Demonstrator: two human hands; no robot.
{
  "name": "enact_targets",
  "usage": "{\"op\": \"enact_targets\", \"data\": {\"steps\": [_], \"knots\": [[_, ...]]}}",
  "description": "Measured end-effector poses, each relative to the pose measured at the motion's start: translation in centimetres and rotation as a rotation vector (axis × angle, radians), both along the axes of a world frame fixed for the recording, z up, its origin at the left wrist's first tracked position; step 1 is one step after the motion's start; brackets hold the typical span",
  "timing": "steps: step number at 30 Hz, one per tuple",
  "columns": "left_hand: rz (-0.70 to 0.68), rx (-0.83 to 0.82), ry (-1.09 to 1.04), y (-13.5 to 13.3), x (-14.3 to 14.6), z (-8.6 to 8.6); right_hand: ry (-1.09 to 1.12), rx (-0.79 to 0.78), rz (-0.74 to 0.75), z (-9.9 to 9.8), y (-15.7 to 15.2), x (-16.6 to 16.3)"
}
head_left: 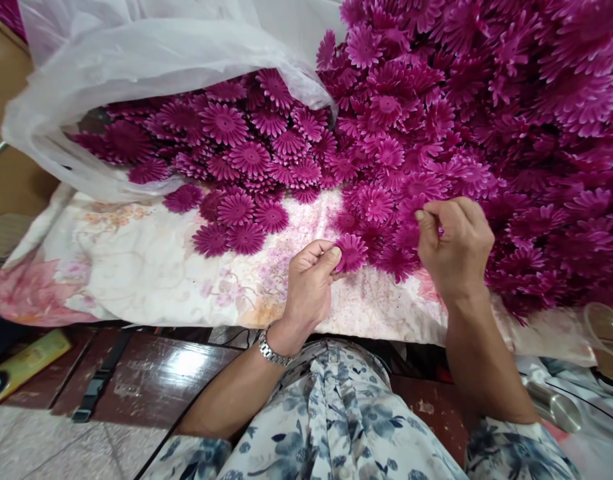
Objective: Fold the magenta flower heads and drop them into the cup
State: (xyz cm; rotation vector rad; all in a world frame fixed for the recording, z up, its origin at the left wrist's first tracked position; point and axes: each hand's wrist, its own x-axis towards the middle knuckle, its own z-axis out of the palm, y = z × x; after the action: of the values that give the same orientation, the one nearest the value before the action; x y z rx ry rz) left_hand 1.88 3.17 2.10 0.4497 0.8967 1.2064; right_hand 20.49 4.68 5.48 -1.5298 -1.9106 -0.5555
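Observation:
Between the thumb and fingers of my left hand [311, 277] is the edge of a magenta artificial flower head [352, 253]. It is held just above the cloth, its face turned up. My right hand [453, 243] hovers to the right with thumb and forefinger pinched together; whatever is in the pinch, if anything, is too small to make out. Behind and beside that hand rises a large heap of the same magenta flower heads [386, 153]. More of them spill from a white plastic bag [161, 53] at the upper left, and a small loose group [236, 220] lies in front of it.
A flowered cloth [136, 267] covers the work surface. At its right corner stands a clear plastic cup [605, 327]. Below the edge are a brown wooden bench [151, 380], a black strap with buckle [101, 380], a yellow object [26, 367] and a metal cylinder [556, 407].

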Motion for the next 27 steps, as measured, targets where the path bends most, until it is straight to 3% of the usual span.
{"op": "enact_targets", "data": {"steps": [3, 8, 10, 14, 22, 27], "knots": [[-0.012, -0.018, -0.001, 0.1, 0.0, 0.0, -0.056, -0.071, -0.042, 0.3, -0.2, 0.4], [-0.016, 0.062, 0.021, 0.0, 1.1, 0.2, 0.099, -0.223, 0.358, -1.0, -1.0, -3.0], [-0.011, 0.091, 0.045, -0.1, 1.4, 0.0, 0.120, -0.287, 0.435, -1.8, -1.0, -4.0], [-0.014, 0.093, 0.085, -0.4, 1.4, -0.5, 0.111, -0.246, 0.447, -2.7, -1.0, -4.3], [0.001, 0.030, 0.046, -0.3, 1.0, -0.2, 0.117, -0.180, 0.424, -2.5, -1.6, -4.5], [0.031, 0.056, 0.013, -0.1, 0.6, -0.3, 0.325, -0.334, 0.410, -1.7, -1.7, -4.1]]}}
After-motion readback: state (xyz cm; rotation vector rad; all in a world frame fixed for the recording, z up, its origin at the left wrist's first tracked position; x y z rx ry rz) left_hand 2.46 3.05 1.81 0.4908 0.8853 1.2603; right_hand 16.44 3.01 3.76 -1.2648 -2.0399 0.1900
